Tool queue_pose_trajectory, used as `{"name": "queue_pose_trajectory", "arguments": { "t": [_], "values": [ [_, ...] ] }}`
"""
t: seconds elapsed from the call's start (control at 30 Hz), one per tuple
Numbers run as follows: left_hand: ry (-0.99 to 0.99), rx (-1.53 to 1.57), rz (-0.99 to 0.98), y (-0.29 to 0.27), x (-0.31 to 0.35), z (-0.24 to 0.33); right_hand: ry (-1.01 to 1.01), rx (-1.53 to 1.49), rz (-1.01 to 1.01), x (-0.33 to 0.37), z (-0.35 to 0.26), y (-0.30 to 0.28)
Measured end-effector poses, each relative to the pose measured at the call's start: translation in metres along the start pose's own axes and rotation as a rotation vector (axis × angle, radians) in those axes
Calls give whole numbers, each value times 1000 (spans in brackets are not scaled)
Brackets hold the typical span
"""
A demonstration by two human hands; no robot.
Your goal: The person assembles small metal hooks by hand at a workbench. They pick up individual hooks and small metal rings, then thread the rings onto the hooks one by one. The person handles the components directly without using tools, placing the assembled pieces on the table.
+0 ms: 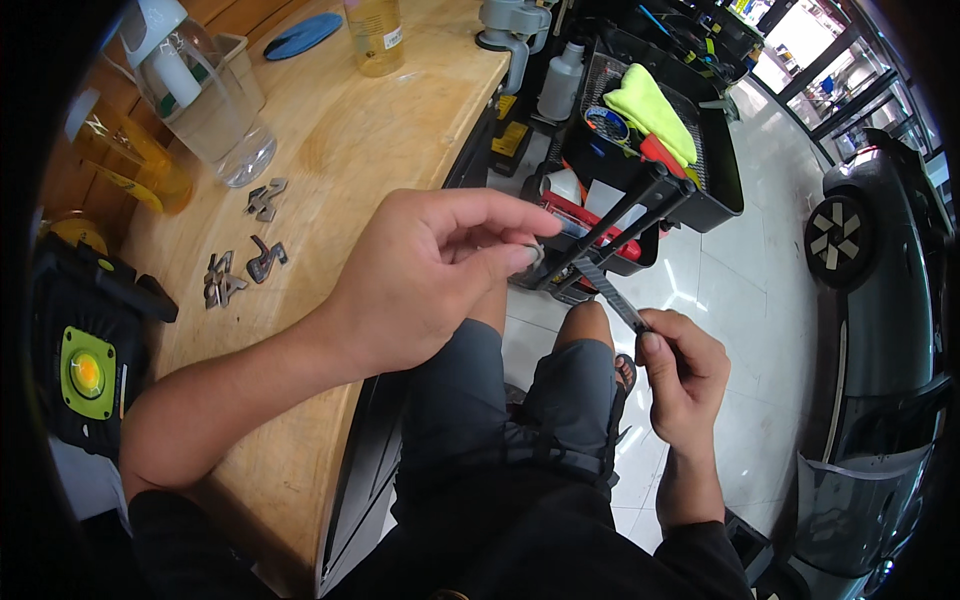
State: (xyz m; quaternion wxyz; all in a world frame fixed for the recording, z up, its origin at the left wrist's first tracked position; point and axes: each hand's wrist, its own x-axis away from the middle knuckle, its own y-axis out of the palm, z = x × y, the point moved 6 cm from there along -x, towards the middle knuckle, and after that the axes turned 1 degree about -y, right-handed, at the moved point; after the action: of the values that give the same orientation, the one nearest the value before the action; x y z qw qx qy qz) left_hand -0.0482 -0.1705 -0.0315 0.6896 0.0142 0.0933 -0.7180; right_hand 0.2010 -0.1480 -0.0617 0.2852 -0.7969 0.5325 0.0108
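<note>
My left hand [425, 270] is raised over the bench edge, its thumb and fingers pinched on a small grey piece [538, 256] that is mostly hidden by the fingertips. Lower and to the right, my right hand [685, 375] grips a snap-off utility knife [612, 294] with a long length of blade out. Its blade slants up and left toward the small piece, apart from it as far as I can see. On the wooden bench [330, 150], left of my left hand, lie several loose chrome emblem pieces [266, 258], some with dark residue.
A clear spray bottle [215, 110], an amber bottle [150, 160] and a black work light [90, 370] line the bench's left. Beyond my hands stands a black tool cart [715, 190] with a yellow-green cloth [650, 112]. A dark car [890, 270] is at right.
</note>
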Motion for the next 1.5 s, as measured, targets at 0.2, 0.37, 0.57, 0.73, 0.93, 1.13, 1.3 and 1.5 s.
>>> {"name": "queue_pose_trajectory", "arguments": {
  "t": [0.2, 0.37, 0.57, 0.73, 0.93, 1.13, 1.3, 1.5],
  "values": [
    [142, -448, 124, -36, -20, 32, 95, -185, -54, 4, -6, 17],
    [-11, -376, 249, -108, -31, -6, 122, -262, -154, -31, -13, 54],
    [-4, -483, 258, -116, -34, -20, -12, -76, -181, -77, -11, 82],
    [-41, -523, 270, -114, -33, -20, -109, 84, -91, -102, -7, 84],
    [9, -499, 318, -114, -31, -18, -114, 130, -77, -107, -24, 82],
    [32, -525, 321, -115, -32, -18, -184, 233, -101, -110, -29, 86],
    [24, -579, 321, -114, -32, -16, -234, 233, -27, -111, -32, 85],
    [89, -512, 348, -116, -32, -20, -261, 226, -11, -113, -30, 89]
  ]
}}
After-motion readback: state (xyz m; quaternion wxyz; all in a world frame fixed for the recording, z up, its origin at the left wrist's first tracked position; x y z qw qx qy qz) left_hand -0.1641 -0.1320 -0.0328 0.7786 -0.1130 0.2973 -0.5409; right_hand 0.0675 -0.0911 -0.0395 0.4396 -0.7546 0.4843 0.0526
